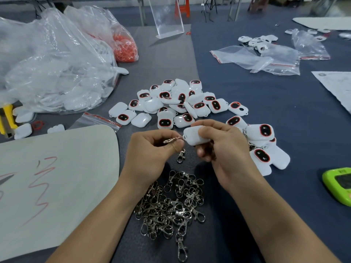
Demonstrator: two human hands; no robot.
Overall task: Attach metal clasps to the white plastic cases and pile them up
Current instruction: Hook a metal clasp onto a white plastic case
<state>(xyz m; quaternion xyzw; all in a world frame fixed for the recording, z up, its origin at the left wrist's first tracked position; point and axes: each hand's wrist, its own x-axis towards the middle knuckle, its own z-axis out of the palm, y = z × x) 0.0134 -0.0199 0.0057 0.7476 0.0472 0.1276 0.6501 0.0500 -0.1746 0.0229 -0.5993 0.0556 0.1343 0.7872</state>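
My right hand [222,149] grips a white plastic case [191,138] above the table. My left hand [150,150] pinches a metal clasp [171,139] whose end meets the left edge of that case. A single clasp [181,156] lies just below the hands. Nearer to me a heap of several metal clasps [171,204] lies between my forearms. Beyond the hands spreads a loose heap of white cases with red-ringed black windows [176,103]. A smaller pile of cases with clasps [264,147] lies to the right of my right hand.
A beige board with red scribbles [57,183] lies at left. Clear plastic bags of white parts [53,73] and an orange-filled bag [125,46] sit at the far left. Empty zip bags [266,59] lie at far right, a green device [340,185] at the right edge.
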